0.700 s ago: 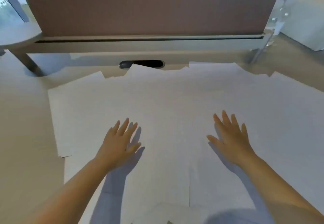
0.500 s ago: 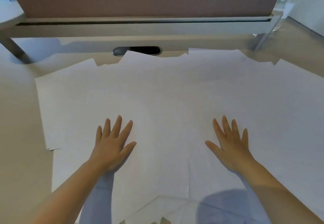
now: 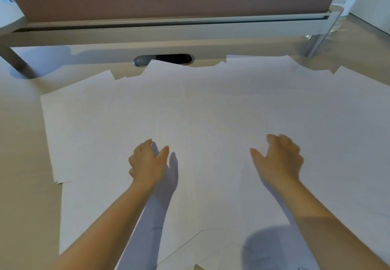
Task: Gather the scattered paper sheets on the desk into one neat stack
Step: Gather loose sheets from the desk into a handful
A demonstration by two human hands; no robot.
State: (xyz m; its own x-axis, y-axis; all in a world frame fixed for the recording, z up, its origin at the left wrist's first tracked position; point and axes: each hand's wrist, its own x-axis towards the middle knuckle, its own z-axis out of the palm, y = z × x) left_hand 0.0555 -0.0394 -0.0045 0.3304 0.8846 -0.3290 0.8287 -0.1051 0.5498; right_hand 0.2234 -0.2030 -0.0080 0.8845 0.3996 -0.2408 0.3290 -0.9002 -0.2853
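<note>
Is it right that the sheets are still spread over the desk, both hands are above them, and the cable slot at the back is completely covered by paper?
Not quite. The head view shows the cable slot only partly overlapped by one sheet corner. The sheets remain spread, with left hand and right hand above them.

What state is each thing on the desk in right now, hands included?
paper sheets: spread flat, overlapping, not yet stacked
left hand: over the sheets, fingers curled, holding nothing visible
right hand: over the sheets, fingers bent downward, thumb out
cable port: partly covered by a sheet corner
</note>
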